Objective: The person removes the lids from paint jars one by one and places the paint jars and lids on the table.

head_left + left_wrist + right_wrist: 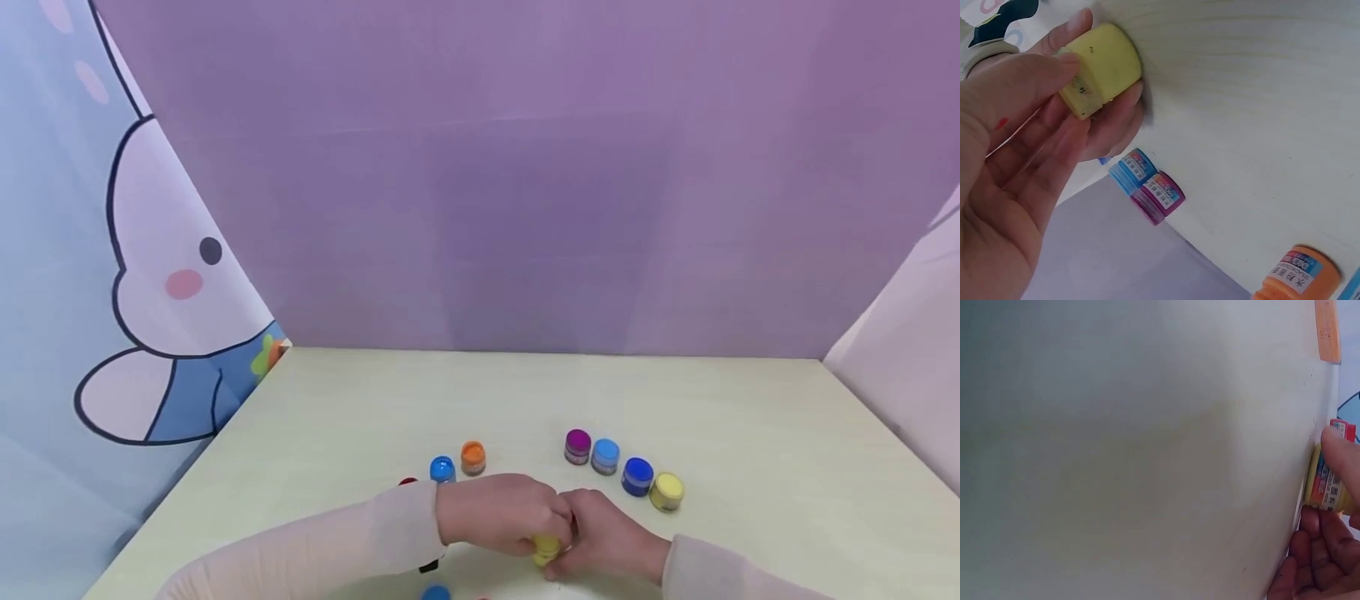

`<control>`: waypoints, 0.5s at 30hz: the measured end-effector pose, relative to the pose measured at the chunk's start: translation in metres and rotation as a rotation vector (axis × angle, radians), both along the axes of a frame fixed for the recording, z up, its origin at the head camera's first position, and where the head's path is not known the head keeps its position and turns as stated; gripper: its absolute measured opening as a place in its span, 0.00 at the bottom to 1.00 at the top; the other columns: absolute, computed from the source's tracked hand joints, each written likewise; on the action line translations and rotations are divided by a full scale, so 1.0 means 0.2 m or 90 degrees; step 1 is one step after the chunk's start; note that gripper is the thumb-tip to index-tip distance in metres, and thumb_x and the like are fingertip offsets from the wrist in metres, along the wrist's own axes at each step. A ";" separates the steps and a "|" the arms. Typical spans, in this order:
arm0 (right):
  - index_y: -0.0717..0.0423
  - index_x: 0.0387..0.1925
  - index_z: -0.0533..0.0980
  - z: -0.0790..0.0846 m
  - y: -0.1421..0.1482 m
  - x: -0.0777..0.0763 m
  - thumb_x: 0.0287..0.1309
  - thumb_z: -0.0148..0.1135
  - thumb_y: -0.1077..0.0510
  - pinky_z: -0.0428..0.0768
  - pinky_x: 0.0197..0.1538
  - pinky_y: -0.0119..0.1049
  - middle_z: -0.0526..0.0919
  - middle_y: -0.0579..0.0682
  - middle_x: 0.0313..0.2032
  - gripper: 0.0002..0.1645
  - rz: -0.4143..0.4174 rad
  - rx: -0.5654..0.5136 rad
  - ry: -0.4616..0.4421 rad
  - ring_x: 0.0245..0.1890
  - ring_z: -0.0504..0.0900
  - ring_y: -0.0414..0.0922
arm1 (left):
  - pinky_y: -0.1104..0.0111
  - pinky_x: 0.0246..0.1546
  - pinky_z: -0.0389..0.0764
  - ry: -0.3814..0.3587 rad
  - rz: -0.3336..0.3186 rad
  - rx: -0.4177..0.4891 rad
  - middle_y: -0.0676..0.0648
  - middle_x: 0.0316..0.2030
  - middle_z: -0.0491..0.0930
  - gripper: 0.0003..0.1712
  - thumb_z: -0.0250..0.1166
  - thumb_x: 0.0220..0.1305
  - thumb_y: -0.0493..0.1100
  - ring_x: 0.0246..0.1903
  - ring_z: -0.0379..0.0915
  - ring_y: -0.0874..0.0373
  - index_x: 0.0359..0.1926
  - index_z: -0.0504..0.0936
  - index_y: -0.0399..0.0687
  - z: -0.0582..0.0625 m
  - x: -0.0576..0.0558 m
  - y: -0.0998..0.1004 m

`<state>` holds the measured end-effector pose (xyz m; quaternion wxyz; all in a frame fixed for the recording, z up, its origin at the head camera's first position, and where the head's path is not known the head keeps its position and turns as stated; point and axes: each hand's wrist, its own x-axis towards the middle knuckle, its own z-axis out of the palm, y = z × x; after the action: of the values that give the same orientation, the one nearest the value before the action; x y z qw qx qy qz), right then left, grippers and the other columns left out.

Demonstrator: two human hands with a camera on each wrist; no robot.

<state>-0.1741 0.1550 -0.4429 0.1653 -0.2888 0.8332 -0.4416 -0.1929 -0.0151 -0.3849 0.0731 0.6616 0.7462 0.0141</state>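
Observation:
Both hands meet at a small yellow paint jar (546,550) low in the middle of the head view. My left hand (498,512) comes from above and grips its top. The right hand (611,537) holds the jar's lower part from the side. In the left wrist view, the jar (1110,62) is tilted, with a thumb pressing its smeared edge and the other hand's fingers behind it. The right wrist view shows the labelled jar (1329,481) at the right edge, between a thumb and curled fingers. Fingers partly cover the jar.
Right of the hands stand lidded jars: purple (577,447), light blue (605,456), dark blue (637,476) and yellow (667,492). Uncapped orange (473,457) and blue (442,469) jars stand behind the left forearm, near a mostly hidden red one (408,481). A blue round piece (436,592) lies in front.

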 end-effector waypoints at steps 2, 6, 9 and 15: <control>0.46 0.30 0.77 0.00 0.01 0.00 0.35 0.74 0.54 0.75 0.33 0.31 0.79 0.37 0.26 0.16 -0.006 0.003 -0.006 0.25 0.74 0.36 | 0.87 0.41 0.61 -0.007 0.006 0.001 0.62 0.33 0.77 0.12 0.68 0.51 0.36 0.34 0.64 0.78 0.38 0.82 0.54 0.00 0.00 0.01; 0.45 0.33 0.78 0.01 0.01 0.01 0.36 0.73 0.56 0.75 0.35 0.31 0.80 0.36 0.28 0.16 -0.010 -0.002 -0.028 0.26 0.75 0.37 | 0.87 0.38 0.62 -0.017 0.029 -0.012 0.63 0.30 0.76 0.11 0.68 0.50 0.37 0.30 0.63 0.78 0.36 0.82 0.55 0.00 0.01 0.02; 0.44 0.34 0.78 0.01 0.00 0.01 0.37 0.73 0.56 0.75 0.37 0.31 0.80 0.36 0.29 0.17 -0.011 -0.004 -0.036 0.27 0.75 0.37 | 0.87 0.36 0.62 -0.010 0.044 -0.019 0.64 0.29 0.76 0.12 0.69 0.49 0.37 0.28 0.63 0.77 0.36 0.82 0.55 0.01 0.01 0.02; 0.45 0.35 0.78 0.02 0.00 0.00 0.37 0.73 0.55 0.74 0.35 0.30 0.79 0.36 0.28 0.18 -0.012 0.001 -0.018 0.26 0.74 0.36 | 0.87 0.35 0.61 -0.010 0.065 -0.009 0.64 0.28 0.76 0.11 0.70 0.48 0.38 0.27 0.63 0.76 0.35 0.83 0.56 0.01 0.01 0.03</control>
<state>-0.1736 0.1554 -0.4395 0.1728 -0.2745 0.8340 -0.4463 -0.1910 -0.0100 -0.3825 0.0828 0.6221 0.7783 0.0176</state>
